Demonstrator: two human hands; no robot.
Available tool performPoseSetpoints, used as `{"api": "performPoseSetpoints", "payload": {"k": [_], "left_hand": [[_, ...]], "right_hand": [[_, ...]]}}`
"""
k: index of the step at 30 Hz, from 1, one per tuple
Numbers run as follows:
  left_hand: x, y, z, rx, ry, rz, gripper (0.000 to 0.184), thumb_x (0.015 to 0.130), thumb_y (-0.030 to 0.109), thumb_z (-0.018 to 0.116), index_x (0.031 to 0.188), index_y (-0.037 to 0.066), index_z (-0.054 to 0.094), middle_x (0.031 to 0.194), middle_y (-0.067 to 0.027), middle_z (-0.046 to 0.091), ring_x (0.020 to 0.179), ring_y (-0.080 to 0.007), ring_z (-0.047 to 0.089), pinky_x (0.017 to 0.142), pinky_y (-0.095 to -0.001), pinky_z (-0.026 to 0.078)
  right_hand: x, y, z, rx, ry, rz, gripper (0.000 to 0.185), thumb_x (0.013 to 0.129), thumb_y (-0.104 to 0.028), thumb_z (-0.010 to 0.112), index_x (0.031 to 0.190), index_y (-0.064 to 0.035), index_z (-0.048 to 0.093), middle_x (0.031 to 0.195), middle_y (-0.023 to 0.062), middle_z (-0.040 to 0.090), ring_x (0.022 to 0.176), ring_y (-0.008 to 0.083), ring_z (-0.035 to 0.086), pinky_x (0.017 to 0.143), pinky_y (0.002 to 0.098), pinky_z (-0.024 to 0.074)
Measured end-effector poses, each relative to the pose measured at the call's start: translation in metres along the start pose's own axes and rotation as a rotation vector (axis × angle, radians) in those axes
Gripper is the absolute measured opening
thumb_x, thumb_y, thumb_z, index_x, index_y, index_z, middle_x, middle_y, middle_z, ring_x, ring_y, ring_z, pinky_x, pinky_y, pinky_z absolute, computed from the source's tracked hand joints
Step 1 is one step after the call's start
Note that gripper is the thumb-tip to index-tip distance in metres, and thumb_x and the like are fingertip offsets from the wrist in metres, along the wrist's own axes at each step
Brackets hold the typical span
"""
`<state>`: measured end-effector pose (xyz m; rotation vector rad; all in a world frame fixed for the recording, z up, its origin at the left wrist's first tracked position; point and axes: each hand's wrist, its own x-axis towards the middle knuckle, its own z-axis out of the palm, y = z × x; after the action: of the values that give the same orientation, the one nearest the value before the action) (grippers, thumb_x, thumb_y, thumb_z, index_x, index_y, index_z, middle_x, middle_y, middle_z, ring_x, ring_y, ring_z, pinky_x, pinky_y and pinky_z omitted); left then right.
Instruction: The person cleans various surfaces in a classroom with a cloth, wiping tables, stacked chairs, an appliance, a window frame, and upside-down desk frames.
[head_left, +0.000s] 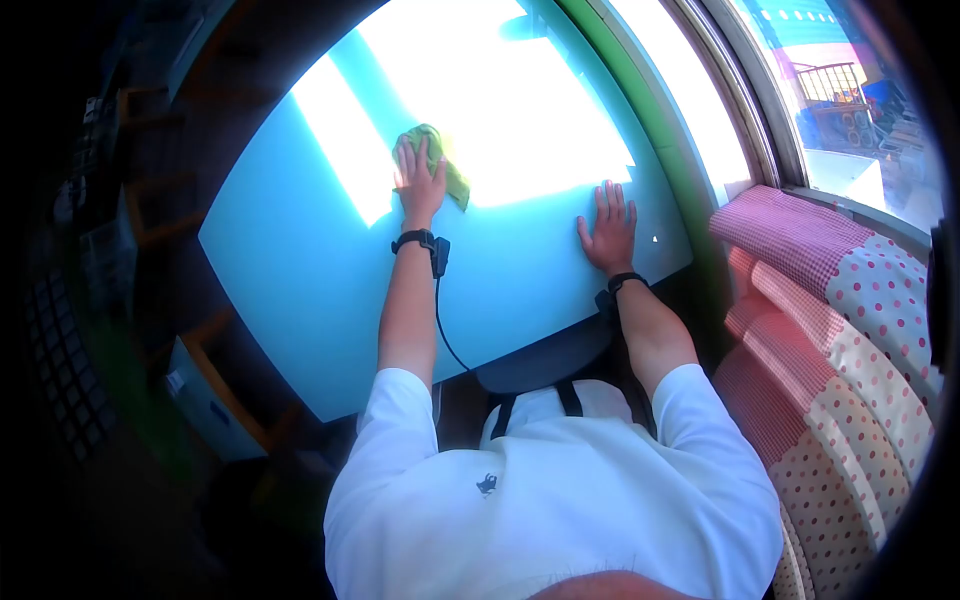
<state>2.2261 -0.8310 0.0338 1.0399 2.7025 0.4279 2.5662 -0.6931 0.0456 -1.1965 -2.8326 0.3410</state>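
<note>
My left hand (420,185) lies palm down on a yellow-green cloth (455,185), fingers stretched out and spread over it. The cloth is bunched on a glossy pale blue tabletop (300,250), and part of it is hidden beneath the hand. Farther right, my right hand (610,230) rests flat on the same tabletop near its right side, fingers apart, with nothing in it. Dark bands circle both wrists. A small black box (441,257) sits at the left wrist, with a black cable running down from it toward my body.
Bright sunlight glares across the far tabletop. Along the right stand a window (840,100) and its sill, with dotted and checked cushions (800,330) below. A dark rounded seat or pad (545,362) is at the near table edge. Wood-edged furniture (225,390) stands at left in shadow.
</note>
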Motion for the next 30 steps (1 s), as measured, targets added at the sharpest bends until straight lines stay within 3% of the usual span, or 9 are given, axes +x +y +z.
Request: {"api": "performPoseSetpoints", "payload": {"k": [6, 8, 13, 17, 21, 23, 25, 28, 30], "left_hand": [[-0.111, -0.171, -0.032, 0.046, 0.055, -0.498, 0.069, 0.096, 0.058, 0.035, 0.154, 0.024, 0.018, 0.16, -0.0148, 0.006, 0.148, -0.0302, 0.007, 0.117, -0.0501, 0.01], [-0.163, -0.199, -0.039, 0.033, 0.033, -0.747, 0.071, 0.096, 0.059, 0.034, 0.154, 0.023, 0.016, 0.161, -0.0145, 0.002, 0.148, -0.0313, 0.006, 0.116, -0.052, 0.011], [-0.255, -0.203, -0.015, -0.083, 0.109, -0.913, 0.071, 0.096, 0.055, 0.039, 0.154, 0.023, 0.012, 0.161, -0.0151, 0.001, 0.148, -0.0335, 0.005, 0.115, -0.0558, 0.012], [-0.271, -0.127, 0.001, -0.05, -0.005, -0.741, 0.076, 0.095, 0.038, 0.049, 0.155, 0.019, 0.006, 0.16, -0.0175, -0.003, 0.147, -0.038, 0.001, 0.112, -0.0624, 0.011], [-0.289, -0.038, 0.01, -0.12, -0.171, -0.357, 0.08, 0.091, 0.029, 0.057, 0.155, 0.02, 0.009, 0.161, -0.0143, 0.001, 0.147, -0.0371, -0.001, 0.113, -0.0628, 0.009], [-0.303, -0.009, 0.019, -0.234, -0.257, -0.171, 0.073, 0.089, 0.022, 0.055, 0.153, 0.021, 0.019, 0.161, -0.0089, 0.004, 0.148, -0.034, 0.001, 0.113, -0.0628, 0.008], [-0.316, 0.016, 0.008, -0.431, -0.457, -0.098, 0.062, 0.089, 0.018, 0.049, 0.148, 0.023, 0.034, 0.161, -0.0014, 0.011, 0.149, -0.0263, 0.005, 0.113, -0.064, 0.002], [-0.341, 0.031, -0.001, -0.475, -0.758, 0.071, 0.053, 0.091, 0.02, 0.047, 0.144, 0.023, 0.042, 0.159, -0.0023, 0.02, 0.148, -0.0256, 0.009, 0.112, -0.0658, 0.001], [-0.364, 0.018, 0.01, -0.518, -0.819, 0.17, 0.053, 0.091, 0.02, 0.049, 0.143, 0.022, 0.043, 0.158, -0.0058, 0.023, 0.147, -0.028, 0.016, 0.112, -0.0661, 0.002]], "right_hand": [[-0.002, 0.001, 0.004, -0.028, 0.021, -0.022, 0.066, 0.093, -0.043, 0.048, 0.146, -0.0089, 0.031, 0.157, 0.0093, 0.022, 0.146, 0.025, 0.017, 0.116, 0.0516, 0.0133], [-0.003, 0.004, 0.01, 0.009, 0.035, -0.02, 0.068, 0.094, -0.046, 0.047, 0.147, -0.0079, 0.028, 0.158, 0.0107, 0.019, 0.147, 0.0259, 0.014, 0.116, 0.0529, 0.0108], [0.006, 0.019, 0.008, 0.041, -0.095, -0.059, 0.075, 0.093, -0.05, 0.05, 0.149, -0.0074, 0.023, 0.159, 0.0141, 0.012, 0.148, 0.0304, 0.008, 0.116, 0.056, 0.0098], [0.006, 0.019, -0.016, 0.068, -0.423, -0.097, 0.08, 0.09, -0.046, 0.059, 0.15, -0.0067, 0.022, 0.158, 0.0219, 0.009, 0.146, 0.0368, 0.012, 0.114, 0.0528, 0.022], [-0.036, -0.003, -0.05, 0.15, -0.912, -0.136, 0.071, 0.09, -0.047, 0.059, 0.143, -0.005, 0.038, 0.156, 0.0265, 0.009, 0.14, 0.0422, 0.029, 0.113, 0.0431, 0.0298], [-0.071, -0.011, -0.054, 0.114, -1.034, -0.253, 0.063, 0.093, -0.044, 0.055, 0.143, -0.0085, 0.04, 0.155, 0.0234, 0.02, 0.14, 0.0388, 0.029, 0.111, 0.0432, 0.0327], [-0.105, -0.049, -0.097, 0.16, -1.204, -0.147, 0.054, 0.095, -0.041, 0.053, 0.136, -0.0068, 0.047, 0.144, 0.0219, 0.041, 0.133, 0.0383, 0.04, 0.108, 0.0449, 0.0358], [-0.151, -0.038, -0.059, 0.042, -1.206, -0.431, 0.047, 0.095, -0.039, 0.05, 0.13, -0.0064, 0.053, 0.13, 0.0207, 0.055, 0.123, 0.0382, 0.048, 0.105, 0.0462, 0.0372], [-0.188, -0.081, -0.112, -0.039, -1.061, -0.476, 0.049, 0.095, -0.042, 0.048, 0.126, -0.0047, 0.056, 0.129, 0.0201, 0.055, 0.121, 0.0397, 0.049, 0.103, 0.0468, 0.0385]]}}
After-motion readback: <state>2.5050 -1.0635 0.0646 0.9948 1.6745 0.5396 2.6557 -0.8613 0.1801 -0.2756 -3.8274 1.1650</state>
